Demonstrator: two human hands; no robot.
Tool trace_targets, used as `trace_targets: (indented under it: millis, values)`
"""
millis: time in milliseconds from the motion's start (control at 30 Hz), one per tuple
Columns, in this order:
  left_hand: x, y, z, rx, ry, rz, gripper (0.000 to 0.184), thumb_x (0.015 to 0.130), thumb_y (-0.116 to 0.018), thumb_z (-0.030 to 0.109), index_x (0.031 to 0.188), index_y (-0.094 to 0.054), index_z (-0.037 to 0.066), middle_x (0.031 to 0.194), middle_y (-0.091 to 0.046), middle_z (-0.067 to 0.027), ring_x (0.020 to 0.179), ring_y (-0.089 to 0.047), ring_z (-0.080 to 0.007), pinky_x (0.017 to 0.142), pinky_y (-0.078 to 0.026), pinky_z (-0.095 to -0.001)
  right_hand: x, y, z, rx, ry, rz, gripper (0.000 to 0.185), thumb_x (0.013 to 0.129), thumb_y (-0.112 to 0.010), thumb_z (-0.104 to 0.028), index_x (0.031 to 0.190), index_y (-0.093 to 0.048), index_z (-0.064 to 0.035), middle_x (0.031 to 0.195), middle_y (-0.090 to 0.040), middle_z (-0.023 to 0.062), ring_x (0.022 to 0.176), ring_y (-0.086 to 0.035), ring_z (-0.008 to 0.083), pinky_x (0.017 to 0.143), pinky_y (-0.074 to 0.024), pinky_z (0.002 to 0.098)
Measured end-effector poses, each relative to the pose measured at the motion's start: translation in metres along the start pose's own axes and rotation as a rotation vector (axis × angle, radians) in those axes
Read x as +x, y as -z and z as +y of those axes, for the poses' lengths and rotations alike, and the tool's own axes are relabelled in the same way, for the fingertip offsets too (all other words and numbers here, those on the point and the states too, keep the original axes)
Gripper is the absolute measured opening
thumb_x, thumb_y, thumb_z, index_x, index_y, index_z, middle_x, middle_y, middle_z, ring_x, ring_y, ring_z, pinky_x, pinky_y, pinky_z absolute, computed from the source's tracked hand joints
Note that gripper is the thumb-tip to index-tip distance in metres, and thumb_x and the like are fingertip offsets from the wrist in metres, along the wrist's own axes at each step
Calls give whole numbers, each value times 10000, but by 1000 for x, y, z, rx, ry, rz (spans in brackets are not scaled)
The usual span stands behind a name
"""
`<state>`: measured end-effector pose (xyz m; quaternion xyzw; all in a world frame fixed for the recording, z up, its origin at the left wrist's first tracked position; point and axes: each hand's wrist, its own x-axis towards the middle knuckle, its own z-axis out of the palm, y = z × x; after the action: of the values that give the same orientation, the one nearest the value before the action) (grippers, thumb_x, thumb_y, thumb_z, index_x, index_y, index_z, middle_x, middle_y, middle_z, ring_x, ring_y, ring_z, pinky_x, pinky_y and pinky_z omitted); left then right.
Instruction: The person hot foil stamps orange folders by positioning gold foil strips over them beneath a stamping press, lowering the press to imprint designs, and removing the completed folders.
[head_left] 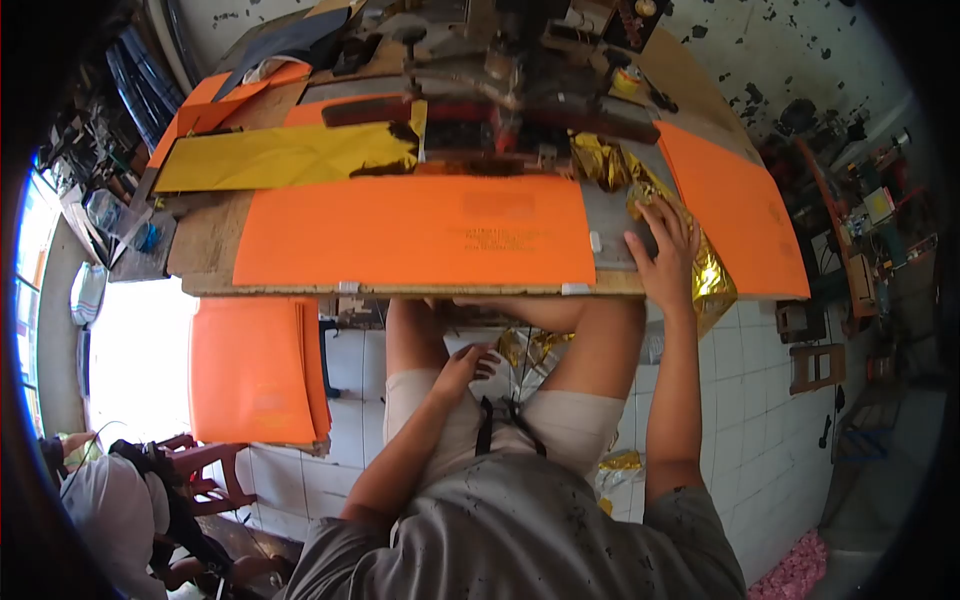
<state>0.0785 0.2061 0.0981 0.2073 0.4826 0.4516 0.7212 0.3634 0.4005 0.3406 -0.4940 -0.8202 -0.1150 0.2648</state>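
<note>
My right hand is at the right part of the table, its fingers apart, touching the crumpled gold foil that hangs over the front edge. Above my lap, near my thigh, my left hand has its fingers spread and holds nothing. An orange sheet with small gold print lies along the table's front edge, left of my right hand. Behind it stands a dark press with red parts. A yellow-gold foil strip extends left from the press.
More orange sheets lie at the table's right. An orange stack sits below the table at left. Another person is at the lower left, by a red stool. Foil scraps lie on the tiled floor.
</note>
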Motion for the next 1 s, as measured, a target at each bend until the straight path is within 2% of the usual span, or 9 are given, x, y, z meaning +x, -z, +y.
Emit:
trace_targets:
  millis: [200, 300, 500, 700, 1000]
  values:
    - [-5, -3, -2, 54, -10, -9, 383, 1049, -540, 326, 1291, -645, 48, 1059, -723, -89, 875, -667, -159, 811, -519, -304, -3, -7, 5, 25, -4, -65, 440, 1038, -554, -456, 1387, -642, -202, 1462, -580, 53, 1449, -427, 271, 1260, -79, 555]
    - [-11, -3, -1, 48, -17, 0, 381, 1048, -540, 324, 1290, -641, 47, 1059, -724, -89, 881, -669, -162, 810, -519, -306, -4, -8, 5, 39, 10, -59, 420, 1018, -596, -422, 1345, -664, -166, 1436, -595, 52, 1392, -485, 255, 1245, -130, 565]
    - [-13, 0, -2, 53, -58, -27, 382, 1044, -539, 323, 1297, -626, 51, 1070, -719, -89, 906, -669, -168, 817, -517, -309, -5, -6, 7, 77, 50, 19, 357, 1017, -615, -331, 1261, -701, -85, 1319, -670, 77, 1318, -545, 252, 1229, -194, 514]
    - [-17, 0, 5, -8, -61, -33, 369, 1047, -520, 317, 1305, -607, 68, 1122, -702, -87, 940, -664, -168, 836, -512, -317, -22, 24, -8, 144, 62, 81, 281, 1003, -642, -254, 1199, -730, -72, 1252, -704, 87, 1254, -586, 257, 1196, -250, 476]
    - [-20, -8, 10, 16, -112, -65, 371, 1045, -536, 327, 1303, -605, 70, 1116, -701, -85, 931, -668, -167, 838, -508, -303, -47, 71, -11, 266, -30, -6, 268, 1009, -641, -265, 1160, -748, -71, 1217, -718, 99, 1217, -614, 276, 1175, -300, 462]
